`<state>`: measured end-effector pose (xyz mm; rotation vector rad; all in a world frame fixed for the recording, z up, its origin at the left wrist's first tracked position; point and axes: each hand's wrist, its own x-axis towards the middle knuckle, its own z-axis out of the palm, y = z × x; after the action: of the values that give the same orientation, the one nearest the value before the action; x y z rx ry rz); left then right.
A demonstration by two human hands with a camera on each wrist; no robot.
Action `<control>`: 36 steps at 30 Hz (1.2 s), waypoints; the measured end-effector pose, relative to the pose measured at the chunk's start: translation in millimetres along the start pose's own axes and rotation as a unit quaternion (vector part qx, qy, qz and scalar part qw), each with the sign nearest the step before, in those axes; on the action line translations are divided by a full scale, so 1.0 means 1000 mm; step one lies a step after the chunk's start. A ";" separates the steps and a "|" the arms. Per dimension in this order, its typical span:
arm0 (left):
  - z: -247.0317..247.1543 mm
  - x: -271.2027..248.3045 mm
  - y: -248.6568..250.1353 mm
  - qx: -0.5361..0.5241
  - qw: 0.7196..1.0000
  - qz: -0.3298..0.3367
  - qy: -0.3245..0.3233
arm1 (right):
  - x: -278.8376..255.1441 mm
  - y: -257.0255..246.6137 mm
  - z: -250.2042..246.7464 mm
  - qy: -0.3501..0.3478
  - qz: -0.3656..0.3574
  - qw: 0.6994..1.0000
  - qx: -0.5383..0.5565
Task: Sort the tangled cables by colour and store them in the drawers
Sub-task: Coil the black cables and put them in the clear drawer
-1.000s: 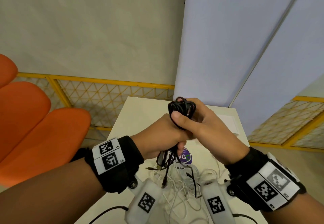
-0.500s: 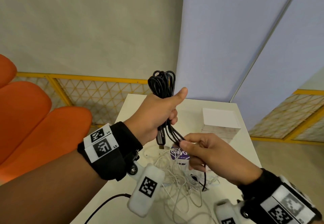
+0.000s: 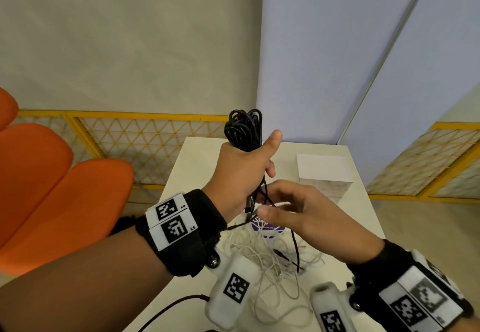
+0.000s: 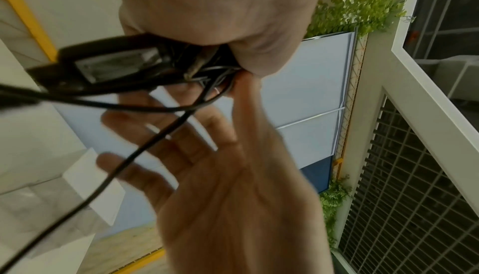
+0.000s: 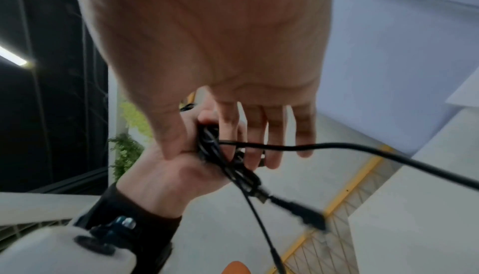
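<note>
R hand (image 3: 306, 217) let go of black cables (image 3: 244, 129), fingers now spread

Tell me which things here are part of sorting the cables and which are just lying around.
Part of the job:
- black cables, bundled in the left hand
- white cables, tangled on the table
- white drawer box
- right hand, fingers spread beside the hanging black ends

Just lying about:
- purple sticker under the cables
- orange chairs
- yellow fence
</note>
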<state>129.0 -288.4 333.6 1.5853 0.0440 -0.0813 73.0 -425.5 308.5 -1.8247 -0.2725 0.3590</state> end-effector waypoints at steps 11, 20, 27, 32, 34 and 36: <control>-0.010 0.006 0.003 -0.027 0.998 -0.058 -0.012 | 0.020 0.003 0.013 0.037 -0.031 0.999 0.008; -0.031 0.012 0.020 -0.085 0.976 -0.082 -0.185 | 0.010 0.007 0.002 -0.060 -0.016 0.989 0.132; -0.039 0.012 0.023 0.000 0.945 -0.101 -0.311 | -0.006 0.004 -0.014 -0.131 0.037 0.990 0.039; -0.038 0.007 0.027 0.141 0.907 -0.120 -0.379 | -0.018 -0.011 -0.024 -0.166 0.069 0.978 -0.100; -0.035 0.004 0.025 0.210 0.877 -0.110 -0.418 | -0.021 -0.020 -0.027 -0.184 0.069 0.963 -0.184; -0.029 -0.001 0.021 0.267 0.845 -0.099 -0.452 | -0.023 -0.027 -0.030 -0.201 0.080 0.946 -0.239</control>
<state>130.4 -259.4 355.2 1.9428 -0.6030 -1.0766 63.0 -453.4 344.9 -2.2475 -0.5312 0.8429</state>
